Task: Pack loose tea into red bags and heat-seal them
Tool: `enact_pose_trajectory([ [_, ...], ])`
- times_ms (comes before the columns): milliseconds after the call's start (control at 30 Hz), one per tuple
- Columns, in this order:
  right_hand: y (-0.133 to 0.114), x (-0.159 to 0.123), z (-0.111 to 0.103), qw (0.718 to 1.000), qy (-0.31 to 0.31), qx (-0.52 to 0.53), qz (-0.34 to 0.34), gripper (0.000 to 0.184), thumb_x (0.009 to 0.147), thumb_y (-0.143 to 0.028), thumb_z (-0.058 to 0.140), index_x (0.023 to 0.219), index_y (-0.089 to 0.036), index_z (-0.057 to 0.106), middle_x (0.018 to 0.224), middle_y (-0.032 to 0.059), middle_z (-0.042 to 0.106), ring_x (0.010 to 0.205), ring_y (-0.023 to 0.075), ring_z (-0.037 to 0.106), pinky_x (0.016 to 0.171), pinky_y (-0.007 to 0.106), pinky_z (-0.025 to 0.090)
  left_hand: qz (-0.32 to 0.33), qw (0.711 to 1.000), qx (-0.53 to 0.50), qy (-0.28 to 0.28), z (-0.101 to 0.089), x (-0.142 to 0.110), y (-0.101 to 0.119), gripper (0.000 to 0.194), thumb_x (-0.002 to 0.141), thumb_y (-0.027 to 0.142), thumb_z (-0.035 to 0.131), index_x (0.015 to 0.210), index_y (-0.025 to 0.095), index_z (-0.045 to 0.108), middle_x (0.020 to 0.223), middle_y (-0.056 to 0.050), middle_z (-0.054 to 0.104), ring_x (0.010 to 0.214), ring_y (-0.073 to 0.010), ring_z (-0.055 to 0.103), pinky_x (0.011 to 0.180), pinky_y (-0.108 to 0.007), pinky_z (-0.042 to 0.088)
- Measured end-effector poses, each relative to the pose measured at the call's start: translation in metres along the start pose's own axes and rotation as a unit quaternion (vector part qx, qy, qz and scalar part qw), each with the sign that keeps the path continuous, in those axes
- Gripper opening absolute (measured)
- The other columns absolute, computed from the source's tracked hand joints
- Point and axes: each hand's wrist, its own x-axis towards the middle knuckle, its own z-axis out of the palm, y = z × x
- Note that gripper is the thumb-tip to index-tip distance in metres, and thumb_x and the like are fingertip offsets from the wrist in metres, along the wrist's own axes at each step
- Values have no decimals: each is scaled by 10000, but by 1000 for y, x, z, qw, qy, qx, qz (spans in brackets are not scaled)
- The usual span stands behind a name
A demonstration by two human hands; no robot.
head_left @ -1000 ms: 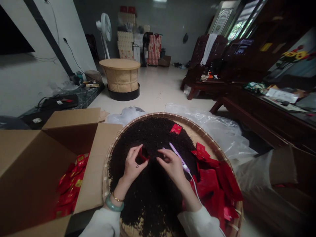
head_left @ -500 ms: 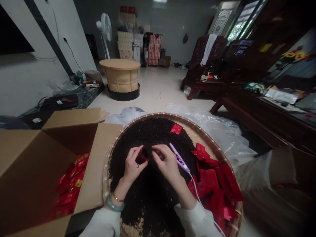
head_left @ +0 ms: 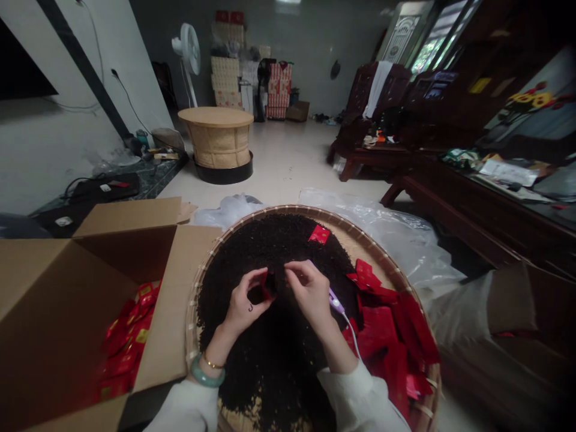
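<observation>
My left hand (head_left: 246,302) grips a small red packet (head_left: 269,287) between thumb and fingers, its dark mouth turned toward the right hand. Just right of it, apart from the packet, my right hand (head_left: 310,294) has thumb and fingertips pinched together; whatever is in them is too small to make out. Both hands are over dark loose tea leaves (head_left: 265,240) spread in a round bamboo tray (head_left: 360,234). A purple hand-held sealer (head_left: 335,301) with a white cord lies on the leaves, partly hidden by my right hand.
Flat red packets (head_left: 380,330) are heaped at the tray's right side, and one red packet (head_left: 319,234) lies on the leaves at the back. An open cardboard box (head_left: 180,300) on the left holds several filled red packets (head_left: 130,342). Clear plastic sheeting (head_left: 387,222) lies behind the tray.
My right hand has drawn slightly right, away from the packet, and now covers more of the purple sealer. My left hand keeps the packet, shifted slightly right. The view has turned a little.
</observation>
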Motion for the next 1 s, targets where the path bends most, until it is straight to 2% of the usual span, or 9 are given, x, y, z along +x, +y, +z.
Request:
enact_pose_trajectory([
  [67, 3, 0, -4, 1000, -8, 11, 4, 171, 808, -257, 565, 918, -202, 683, 927, 64, 673, 831, 180, 632, 685, 288, 524, -48, 996, -73, -13, -1, 1, 2, 473, 691, 291, 742, 1109, 174, 555, 1178, -123, 631, 1094, -242, 609, 921, -392, 514],
  [167, 10, -3, -1, 990, -107, 80, 35, 365, 746, -284, 644, 1105, -218, 632, 1119, 71, 653, 949, 192, 629, 780, 316, 531, -143, 968, -197, -55, -5, 3, 8, 469, 679, 395, 749, 1047, 154, 585, 1037, -107, 684, 985, -242, 656, 868, -371, 530],
  [267, 20, -6, 7, 970, -149, 164, 103, 316, 723, -345, 669, 1001, -198, 644, 972, 49, 695, 853, 185, 653, 743, 311, 544, -232, 922, -295, -91, -6, 6, 15, 529, 706, 504, 702, 1074, 138, 601, 1028, -134, 693, 950, -263, 667, 827, -373, 536],
  [400, 36, -8, 15, 960, -59, 195, 192, 290, 690, -449, 687, 726, -192, 557, 608, -33, 569, 503, 119, 539, 418, 220, 459, -287, 885, -345, -123, -3, 8, 23, 638, 696, 562, 687, 1168, 149, 569, 1104, -160, 676, 978, -279, 663, 811, -377, 539],
  [533, 45, -11, 16, 960, 16, 197, 201, 334, 685, -473, 678, 702, -210, 474, 621, -55, 479, 488, 102, 487, 384, 211, 453, -326, 886, -275, -182, 0, 6, 22, 677, 574, 383, 833, 1145, 141, 565, 1070, -151, 689, 842, -260, 705, 693, -337, 565],
  [667, 41, -11, 8, 986, 34, 111, 116, 241, 744, -382, 637, 880, -208, 541, 821, 14, 569, 696, 149, 571, 519, 239, 503, -361, 878, -247, -192, 1, 4, 19, 517, 657, 358, 775, 1067, 100, 594, 959, -152, 716, 715, -225, 717, 616, -302, 563],
  [767, 27, -10, -7, 1000, -21, 18, -11, 201, 778, -283, 626, 966, -217, 595, 998, 71, 597, 901, 194, 583, 660, 282, 516, -353, 879, -249, -201, 1, 3, 17, 501, 626, 298, 794, 1046, 92, 614, 915, -135, 729, 710, -222, 713, 610, -298, 556],
  [900, 1, -15, -27, 978, -138, -45, -152, 116, 824, -250, 615, 938, -229, 611, 991, 72, 610, 934, 198, 597, 761, 324, 520, -286, 912, -209, -205, 1, 4, 15, 341, 629, 259, 776, 913, 99, 675, 785, -73, 736, 705, -210, 693, 647, -323, 547],
  [1000, -15, -24, -35, 948, -217, -87, -216, 154, 870, -223, 553, 1016, -244, 599, 1012, 74, 617, 920, 182, 608, 794, 329, 518, -209, 949, -141, -188, -1, 6, 17, 190, 626, 210, 749, 793, 127, 713, 771, -53, 742, 717, -200, 676, 701, -329, 535],
])
